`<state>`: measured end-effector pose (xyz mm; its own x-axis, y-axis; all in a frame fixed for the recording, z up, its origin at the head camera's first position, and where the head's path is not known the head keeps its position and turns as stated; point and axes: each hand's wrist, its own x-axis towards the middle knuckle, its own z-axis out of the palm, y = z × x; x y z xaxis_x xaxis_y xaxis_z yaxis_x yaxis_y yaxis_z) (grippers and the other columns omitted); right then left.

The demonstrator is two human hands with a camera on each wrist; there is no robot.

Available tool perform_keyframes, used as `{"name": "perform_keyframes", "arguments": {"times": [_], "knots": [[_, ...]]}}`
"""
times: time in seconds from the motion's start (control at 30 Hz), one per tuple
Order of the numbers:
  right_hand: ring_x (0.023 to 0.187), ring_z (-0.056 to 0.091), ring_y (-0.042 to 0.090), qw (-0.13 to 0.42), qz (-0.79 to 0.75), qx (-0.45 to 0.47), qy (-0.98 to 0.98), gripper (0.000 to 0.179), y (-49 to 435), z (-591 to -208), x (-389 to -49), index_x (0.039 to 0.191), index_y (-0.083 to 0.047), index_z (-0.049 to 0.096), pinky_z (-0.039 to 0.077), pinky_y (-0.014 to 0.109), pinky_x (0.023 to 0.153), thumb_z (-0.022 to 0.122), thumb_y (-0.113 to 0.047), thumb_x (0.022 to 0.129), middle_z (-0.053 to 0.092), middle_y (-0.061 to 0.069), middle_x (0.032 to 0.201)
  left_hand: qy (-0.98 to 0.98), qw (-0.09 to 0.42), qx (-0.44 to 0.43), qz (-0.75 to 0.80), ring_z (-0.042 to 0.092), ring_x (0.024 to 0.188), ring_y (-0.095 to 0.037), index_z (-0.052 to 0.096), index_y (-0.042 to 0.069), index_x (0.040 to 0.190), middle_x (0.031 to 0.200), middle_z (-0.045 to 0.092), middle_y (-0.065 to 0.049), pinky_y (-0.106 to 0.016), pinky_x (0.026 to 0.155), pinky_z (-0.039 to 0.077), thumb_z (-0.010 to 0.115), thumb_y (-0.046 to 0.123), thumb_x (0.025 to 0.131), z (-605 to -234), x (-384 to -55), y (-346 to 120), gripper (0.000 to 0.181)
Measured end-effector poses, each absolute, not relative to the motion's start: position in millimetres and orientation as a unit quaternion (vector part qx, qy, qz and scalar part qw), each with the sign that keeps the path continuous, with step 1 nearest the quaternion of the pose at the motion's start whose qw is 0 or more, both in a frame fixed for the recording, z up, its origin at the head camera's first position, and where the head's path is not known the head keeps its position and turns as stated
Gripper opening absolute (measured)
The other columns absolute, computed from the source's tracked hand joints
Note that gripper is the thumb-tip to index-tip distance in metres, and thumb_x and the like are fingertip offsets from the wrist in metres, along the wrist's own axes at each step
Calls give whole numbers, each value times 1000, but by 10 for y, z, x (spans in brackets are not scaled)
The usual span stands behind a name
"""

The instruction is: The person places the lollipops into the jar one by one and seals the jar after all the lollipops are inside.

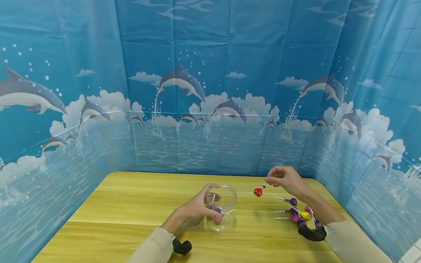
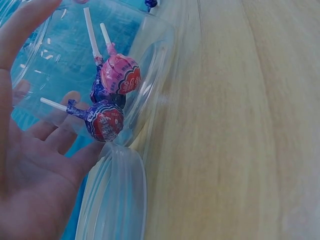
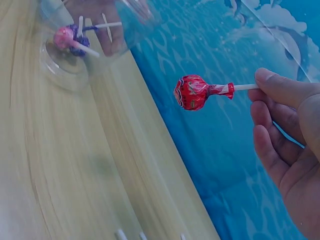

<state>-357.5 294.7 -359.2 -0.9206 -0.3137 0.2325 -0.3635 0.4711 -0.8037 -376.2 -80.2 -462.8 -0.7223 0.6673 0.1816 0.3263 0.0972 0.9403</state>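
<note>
My right hand (image 1: 288, 181) pinches the white stick of a red-wrapped lollipop (image 1: 258, 192) between thumb and fingertips. The candy hangs head down above the table, to the right of a clear jar (image 1: 233, 201). Around the jar's side curl the fingers and thumb of my left hand (image 1: 196, 206), and the jar stands upright on the table. Inside it lie a pink lollipop (image 2: 120, 74) and purple ones (image 2: 104, 121), sticks pointing various ways. Close against the jar's base is a clear round lid (image 2: 127, 195), partly hidden by the left hand in the head view.
Several loose lollipops lie at the right under my right forearm, among them a purple one (image 1: 293, 202) and a yellow one (image 1: 304, 215). The wooden table (image 1: 122, 206) is bordered by a blue dolphin-print curtain (image 1: 202, 147) behind and at both sides.
</note>
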Motion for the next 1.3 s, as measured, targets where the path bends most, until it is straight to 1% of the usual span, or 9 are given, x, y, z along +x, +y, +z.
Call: {"name": "perform_keyframes", "arguments": {"times": [0.17, 0.33, 0.57, 0.67, 0.8, 0.93, 1.0, 1.2, 1.3], "knots": [[91, 69, 25, 39, 476, 202, -855, 24, 2825, -3559, -3598, 104, 2, 68, 57, 37, 81, 72, -22, 100, 74, 11, 95, 725, 147, 344, 578, 51, 132, -43, 30, 29, 158, 146, 48, -24, -47, 103, 46, 85, 16, 86, -4622, -3767, -795, 91], [89, 70, 23, 49, 489, 207, -846, 23, 2688, -3532, -3617, 103, 3, 67, 57, 36, 80, 72, -20, 100, 73, 13, 95, 722, 148, 341, 583, 50, 132, -43, 30, 29, 157, 147, 47, -25, -47, 104, 45, 87, 18, 85, -4636, -3766, -799, 93], [90, 69, 25, 45, 500, 211, -839, 23, 2518, -3510, -3640, 103, 2, 67, 57, 36, 82, 71, -20, 101, 71, 10, 94, 718, 154, 337, 590, 60, 121, -30, 32, 30, 156, 146, 47, -26, -45, 100, 49, 89, 16, 84, -4656, -3750, -809, 93], [90, 69, 25, 48, 501, 217, -836, 23, 2458, -3497, -3656, 103, 1, 68, 57, 36, 82, 72, -21, 100, 71, 11, 95, 719, 153, 338, 588, 59, 123, -30, 32, 32, 156, 146, 47, -25, -46, 101, 48, 89, 17, 84, -4649, -3742, -809, 93], [90, 70, 25, 56, 503, 229, -831, 21, 2378, -3474, -3678, 102, 0, 68, 57, 36, 81, 72, -21, 100, 72, 16, 97, 723, 149, 340, 583, 54, 130, -35, 32, 34, 155, 146, 48, -23, -47, 103, 46, 87, 18, 85, -4631, -3744, -804, 91], [90, 70, 24, 52, 508, 241, -826, 20, 2278, -3457, -3694, 102, 2, 68, 57, 35, 80, 71, -18, 101, 73, 19, 98, 722, 150, 342, 582, 56, 128, -32, 31, 32, 156, 146, 47, -25, -47, 102, 47, 85, 15, 86, -4628, -3758, -801, 90], [90, 70, 24, 49, 510, 245, -823, 20, 2218, -3452, -3698, 101, 2, 68, 57, 36, 80, 71, -18, 101, 73, 17, 97, 723, 150, 342, 581, 57, 125, -30, 31, 30, 156, 146, 47, -26, -45, 101, 48, 85, 15, 86, -4635, -3768, -799, 90], [90, 69, 25, 42, 512, 262, -817, 19, 2029, -3469, -3717, 100, 2, 68, 56, 38, 80, 71, -17, 101, 73, 11, 94, 721, 152, 344, 582, 56, 127, -33, 29, 26, 159, 146, 48, -25, -44, 101, 48, 87, 16, 86, -4651, -3785, -797, 94], [87, 69, 25, 43, 508, 267, -818, 18, 1947, -3488, -3723, 99, 0, 69, 56, 38, 77, 71, -17, 101, 73, 9, 92, 722, 152, 345, 580, 56, 126, -30, 28, 26, 160, 146, 48, -24, -44, 102, 48, 87, 18, 86, -4648, -3793, -790, 95]]}}
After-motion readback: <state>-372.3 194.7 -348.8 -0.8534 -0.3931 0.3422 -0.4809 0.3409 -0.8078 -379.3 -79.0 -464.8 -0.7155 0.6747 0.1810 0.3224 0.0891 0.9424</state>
